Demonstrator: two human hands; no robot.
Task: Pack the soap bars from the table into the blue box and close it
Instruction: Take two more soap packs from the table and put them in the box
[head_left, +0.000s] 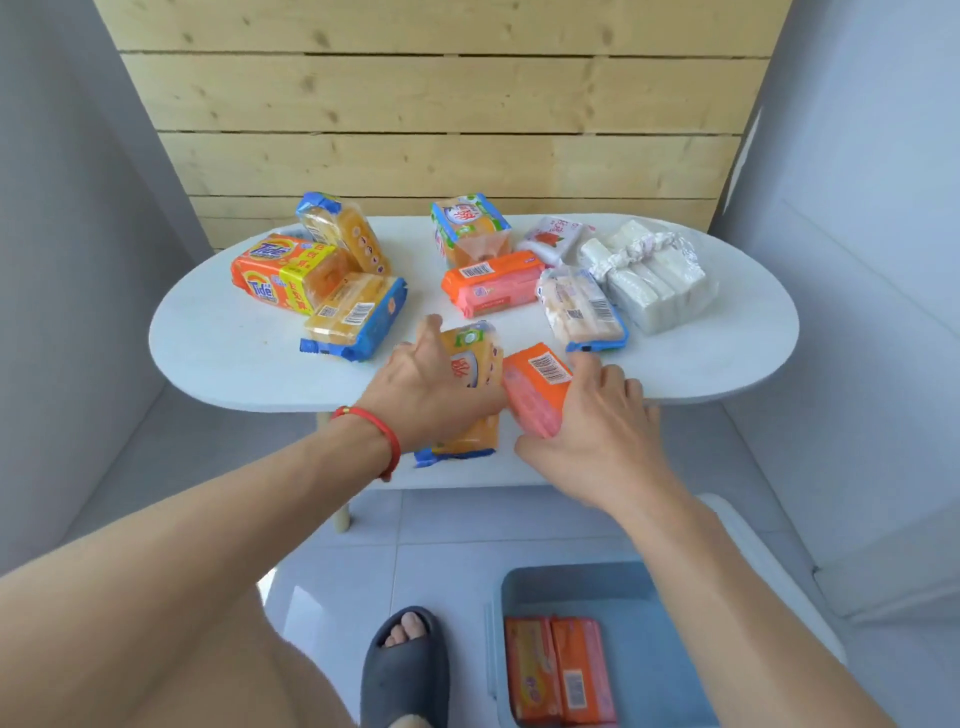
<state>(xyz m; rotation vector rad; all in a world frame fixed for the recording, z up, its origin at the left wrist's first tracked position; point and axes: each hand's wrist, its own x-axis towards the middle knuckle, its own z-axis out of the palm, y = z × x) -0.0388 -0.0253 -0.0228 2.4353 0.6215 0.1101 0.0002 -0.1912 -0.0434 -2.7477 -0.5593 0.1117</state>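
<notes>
My left hand (431, 395) grips a yellow soap pack (470, 374) lifted at the table's front edge. My right hand (597, 431) holds an orange-pink soap pack (535, 387) beside it. Several more packs lie on the white oval table (218, 353): an orange Tide pack (283, 273), a yellow pack with blue ends (356, 317), another orange pack (491, 283), a pale pack (579, 309) and a white bundle (652, 275). The blue box (649, 654) stands open on the floor at the lower right with two orange packs (558, 670) inside.
A wooden plank wall (441, 104) rises behind the table. Grey walls close in on both sides. My foot in a grey slipper (405, 660) rests on the tiled floor just left of the box. A white lid or panel edge (753, 545) lies right of the box.
</notes>
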